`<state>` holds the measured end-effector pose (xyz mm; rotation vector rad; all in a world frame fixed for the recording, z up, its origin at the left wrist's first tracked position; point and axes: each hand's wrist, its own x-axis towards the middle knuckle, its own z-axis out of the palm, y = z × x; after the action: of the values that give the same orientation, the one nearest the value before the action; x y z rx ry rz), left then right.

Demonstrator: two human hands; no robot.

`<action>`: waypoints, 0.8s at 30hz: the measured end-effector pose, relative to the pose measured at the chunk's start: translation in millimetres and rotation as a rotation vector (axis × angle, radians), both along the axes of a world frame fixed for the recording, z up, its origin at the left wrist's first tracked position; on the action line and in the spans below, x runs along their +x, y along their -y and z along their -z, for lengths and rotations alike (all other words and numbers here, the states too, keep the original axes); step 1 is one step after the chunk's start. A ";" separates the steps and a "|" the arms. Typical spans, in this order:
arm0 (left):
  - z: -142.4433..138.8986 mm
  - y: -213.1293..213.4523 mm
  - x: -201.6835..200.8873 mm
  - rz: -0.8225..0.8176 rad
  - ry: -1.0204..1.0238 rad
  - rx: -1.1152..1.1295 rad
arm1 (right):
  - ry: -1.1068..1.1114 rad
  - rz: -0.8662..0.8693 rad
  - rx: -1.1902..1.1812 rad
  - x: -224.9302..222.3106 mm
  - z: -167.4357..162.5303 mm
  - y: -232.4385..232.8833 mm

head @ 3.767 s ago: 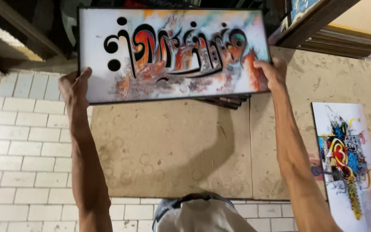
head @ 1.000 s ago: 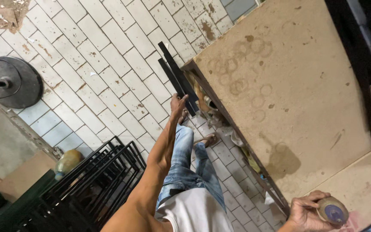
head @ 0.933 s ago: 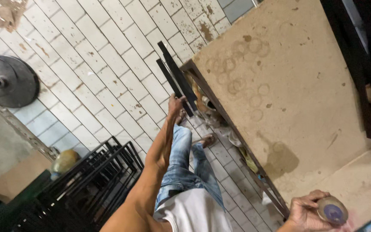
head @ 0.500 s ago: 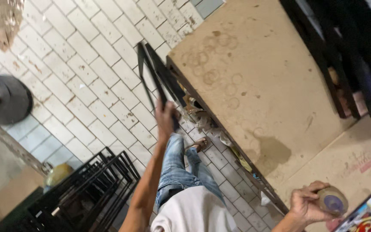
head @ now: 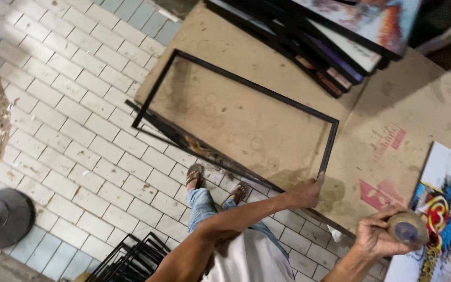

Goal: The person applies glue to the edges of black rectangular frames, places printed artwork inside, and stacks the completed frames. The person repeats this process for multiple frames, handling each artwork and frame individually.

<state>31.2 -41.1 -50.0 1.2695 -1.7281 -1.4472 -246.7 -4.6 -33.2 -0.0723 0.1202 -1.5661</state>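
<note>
Left hand (head: pixel 304 192) has its fingers closed on the near corner of the empty black frame (head: pixel 236 78), which lies flat on the brown worktop (head: pixel 408 104) with one long side hanging just past the worktop's edge over the white tiled floor (head: pixel 69 136). Right hand (head: pixel 376 236) sits at the worktop's near edge, fingers wrapped around a small round tape roll (head: pixel 407 228). I see a colourful abstract canvas (head: pixel 439 219) lying on the worktop just beside that hand, touching it as far as I can tell. Stack of dark-framed pictures (head: pixel 335 47) rests at the far side of the worktop, beyond the frame. Off the worktop, on the floor: my sandalled feet (head: pixel 215 183) right below the overhanging frame side, a pile of black frames (head: pixel 131 258) near them, a round grey stand base (head: pixel 1 216) well apart
</note>
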 end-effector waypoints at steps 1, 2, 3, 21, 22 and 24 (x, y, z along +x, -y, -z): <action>6.5 -2.6 -11.4 0.044 0.092 -0.077 | -0.005 0.010 0.015 -6.9 0.7 -6.8; 11.2 -8.6 -15.5 0.082 0.180 -0.155 | -0.009 0.019 0.029 -12.8 0.4 -14.4; 17.5 -14.6 -14.3 0.118 0.271 -0.233 | -0.054 0.025 0.056 -18.1 0.0 -20.3; 16.4 -43.4 422.7 -1.095 0.575 -0.387 | -0.537 -0.481 0.115 307.1 3.2 142.7; 17.7 -41.1 422.4 -1.136 0.524 -0.372 | -0.506 -0.541 0.064 351.5 -1.1 149.7; 18.7 -39.4 421.6 -1.216 0.408 -0.312 | -0.576 -0.622 0.057 409.8 -8.0 152.0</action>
<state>452.8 -1.7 -68.7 1.9588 -0.9095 -0.2156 163.0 -156.6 -25.2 -0.4720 0.5410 -0.8837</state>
